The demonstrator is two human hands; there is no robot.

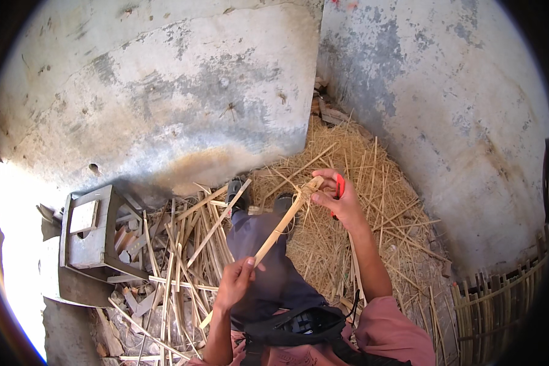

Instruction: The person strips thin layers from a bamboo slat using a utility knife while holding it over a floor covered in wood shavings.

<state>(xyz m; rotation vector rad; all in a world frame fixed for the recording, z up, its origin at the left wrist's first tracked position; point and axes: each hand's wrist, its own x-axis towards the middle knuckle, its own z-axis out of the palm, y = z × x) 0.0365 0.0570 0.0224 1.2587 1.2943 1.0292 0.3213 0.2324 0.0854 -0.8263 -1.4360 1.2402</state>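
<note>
Head view: a long bamboo strip (282, 224) is held slanting over the lap, its lower end gripped in the left hand (235, 282) and its split upper end pinched by the right hand (338, 198). A red-handled tool (339, 186) is also clasped in the right hand, beside the strip's tip. The left forearm is raised from the lower edge; the right arm is stretched forward and bent at the wrist. Beyond the right hand, loose straw (354, 158) is piled into the corner of two stained walls (165, 91), leaving little room there. Left of the left hand, cut bamboo slats (177, 256) are heaped against a grey wooden stool (88, 235). A woven bamboo panel (500, 299) is seen at far right.
</note>
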